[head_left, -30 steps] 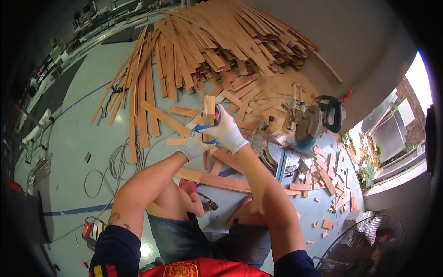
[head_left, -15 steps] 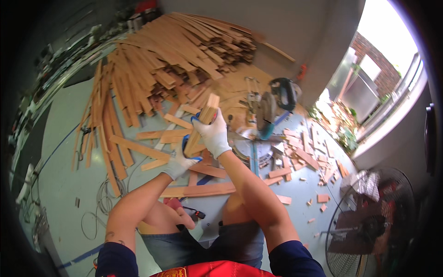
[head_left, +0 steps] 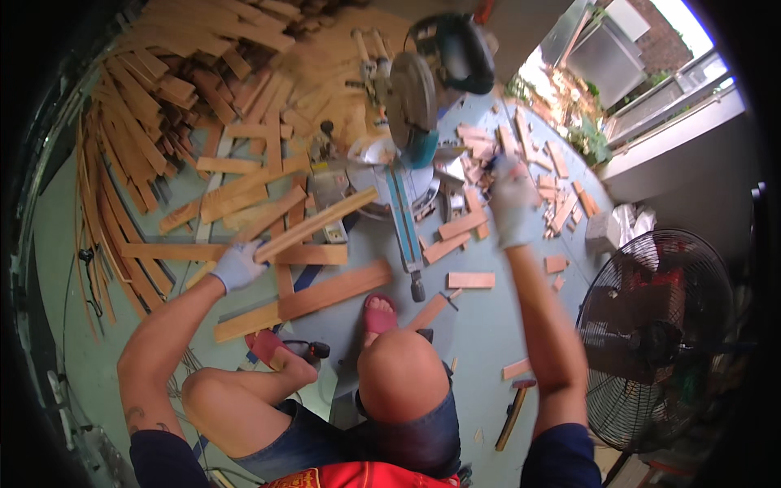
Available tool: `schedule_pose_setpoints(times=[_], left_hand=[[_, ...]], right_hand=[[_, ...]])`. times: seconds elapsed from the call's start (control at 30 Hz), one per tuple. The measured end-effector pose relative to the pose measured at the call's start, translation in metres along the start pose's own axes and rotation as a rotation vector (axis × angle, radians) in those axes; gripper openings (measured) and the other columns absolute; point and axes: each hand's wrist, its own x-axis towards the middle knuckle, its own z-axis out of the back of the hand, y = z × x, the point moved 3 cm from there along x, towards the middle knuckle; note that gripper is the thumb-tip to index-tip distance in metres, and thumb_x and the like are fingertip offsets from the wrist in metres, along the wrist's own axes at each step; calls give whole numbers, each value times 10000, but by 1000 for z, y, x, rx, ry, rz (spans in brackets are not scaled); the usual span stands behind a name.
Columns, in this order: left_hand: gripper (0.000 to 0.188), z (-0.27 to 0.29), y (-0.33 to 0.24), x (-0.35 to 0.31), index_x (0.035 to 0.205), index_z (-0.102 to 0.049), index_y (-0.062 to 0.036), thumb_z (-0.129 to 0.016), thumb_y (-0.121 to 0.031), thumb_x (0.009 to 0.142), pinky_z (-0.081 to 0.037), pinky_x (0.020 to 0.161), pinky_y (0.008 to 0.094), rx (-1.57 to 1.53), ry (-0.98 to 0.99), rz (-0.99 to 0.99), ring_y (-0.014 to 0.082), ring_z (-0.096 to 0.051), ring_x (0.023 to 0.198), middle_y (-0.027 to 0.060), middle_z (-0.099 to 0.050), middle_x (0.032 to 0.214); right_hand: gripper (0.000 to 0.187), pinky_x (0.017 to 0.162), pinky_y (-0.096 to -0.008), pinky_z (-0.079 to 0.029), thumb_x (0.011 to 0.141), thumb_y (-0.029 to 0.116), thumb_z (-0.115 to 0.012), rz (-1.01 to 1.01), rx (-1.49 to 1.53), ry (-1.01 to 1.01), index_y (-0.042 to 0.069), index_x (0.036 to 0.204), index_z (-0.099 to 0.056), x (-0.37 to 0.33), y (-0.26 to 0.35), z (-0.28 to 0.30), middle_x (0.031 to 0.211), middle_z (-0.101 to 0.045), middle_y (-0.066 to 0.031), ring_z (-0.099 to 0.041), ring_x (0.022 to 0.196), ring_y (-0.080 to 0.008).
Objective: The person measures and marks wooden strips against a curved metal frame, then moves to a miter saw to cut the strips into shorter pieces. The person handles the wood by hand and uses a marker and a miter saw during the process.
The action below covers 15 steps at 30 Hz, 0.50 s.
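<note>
My left hand [head_left: 238, 267], in a white glove, is closed around one end of narrow wooden strips [head_left: 321, 221], which point up and to the right toward the mitre saw [head_left: 411, 93]. Whether two or more strips are stacked there I cannot tell. My right hand [head_left: 512, 199], also gloved, is stretched out right of the saw, above a scatter of short wooden offcuts [head_left: 464, 224]. Motion smears its fingers, so its grip is unclear. The saw's head is raised over its round base, with a blue strip running toward me.
A large pile of long boards [head_left: 154, 106] fills the far left. Boards [head_left: 333, 290] lie before my feet. A hammer [head_left: 515, 415] rests on the floor at the right, near a black fan [head_left: 655, 337]. Beyond the offcuts is an opening to outdoors.
My right hand has let go of the wooden strips and swung right over the offcuts. My left hand has moved left and down with the strips. The view has shifted toward the saw.
</note>
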Motion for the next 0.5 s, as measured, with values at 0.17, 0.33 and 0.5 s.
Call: schedule_pose_setpoints(times=[0.17,0.33,0.5], left_hand=[[711,-31,28,114,1522,-585,-25,-794,-390,949,-499,1154,527,141,172,-37,482,-625,1329,325,-660,1404],[689,-27,-5,216,1503,-597,-30,-795,-384,946,-519,1124,510,195,249,-107,476,-634,1318,311,-681,1379],[511,-28,-10,270,1312,-706,7,-777,-336,940,-567,1039,498,195,194,-181,438,-719,1177,299,-748,1211]], right_hand=[[486,741,-485,-534,1111,446,-586,764,-226,66,0,1036,-764,148,106,6,841,-735,-235,-694,770,-424],[533,735,-468,-550,1107,486,-542,623,-276,411,-1,1051,-751,164,141,-43,851,-730,-226,-699,775,-401],[581,729,-451,-566,1104,525,-497,558,-297,490,-2,1067,-738,150,135,-64,861,-725,-217,-705,779,-378]])
